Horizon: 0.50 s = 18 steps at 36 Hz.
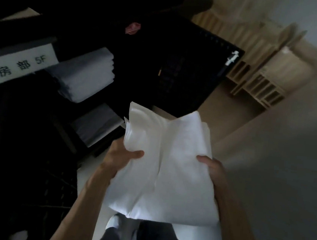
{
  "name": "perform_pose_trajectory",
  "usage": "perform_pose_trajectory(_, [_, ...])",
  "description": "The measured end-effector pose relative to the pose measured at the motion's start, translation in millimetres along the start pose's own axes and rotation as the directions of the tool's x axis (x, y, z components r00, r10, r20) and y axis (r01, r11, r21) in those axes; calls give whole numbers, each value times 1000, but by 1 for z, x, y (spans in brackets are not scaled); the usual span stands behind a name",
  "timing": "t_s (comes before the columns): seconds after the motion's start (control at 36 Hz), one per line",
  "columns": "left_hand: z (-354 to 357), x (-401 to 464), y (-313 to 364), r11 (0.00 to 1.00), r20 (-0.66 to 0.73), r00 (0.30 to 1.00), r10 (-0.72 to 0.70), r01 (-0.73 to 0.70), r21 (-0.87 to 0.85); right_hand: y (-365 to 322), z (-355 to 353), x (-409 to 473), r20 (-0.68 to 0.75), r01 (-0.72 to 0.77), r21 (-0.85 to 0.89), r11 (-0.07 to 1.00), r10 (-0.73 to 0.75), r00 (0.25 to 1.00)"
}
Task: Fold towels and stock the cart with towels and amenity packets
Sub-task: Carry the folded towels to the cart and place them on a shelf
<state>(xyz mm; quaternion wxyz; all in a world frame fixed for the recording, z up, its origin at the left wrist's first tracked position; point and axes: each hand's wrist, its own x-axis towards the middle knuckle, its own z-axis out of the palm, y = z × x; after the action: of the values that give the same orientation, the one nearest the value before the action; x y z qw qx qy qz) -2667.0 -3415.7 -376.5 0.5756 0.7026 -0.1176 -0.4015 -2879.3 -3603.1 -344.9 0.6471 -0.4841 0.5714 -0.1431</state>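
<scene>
A stack of folded white towels (167, 165) is held in front of me at waist height. My left hand (120, 156) grips its left edge, thumb on top. Gripping the right edge is my right hand (210, 166), thumb also on top. The dark housekeeping cart (19, 106) stands to the left. Its shelves hold a pile of folded white linen (84, 74) and a lower pile (95, 125).
A white label with "5F" (17, 65) is fixed to the cart. A black crate-like bin (187, 70) sits beyond the towels. Wooden slatted furniture (255, 71) stands at the back right on a beige floor (230, 126). My legs and a white shoe (114, 222) show below.
</scene>
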Motion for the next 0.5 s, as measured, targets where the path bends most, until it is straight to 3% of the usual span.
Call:
perform_pose_trajectory(0.25, [5,65,-39,934,-281,932,-230,130,-334,-38,61,146,269,8,-274,962,68,961])
perform_pose_trajectory(0.5, [24,120,-46,885,-471,825,-313,72,-460,-69,118,270,498,1,-409,913,222,838])
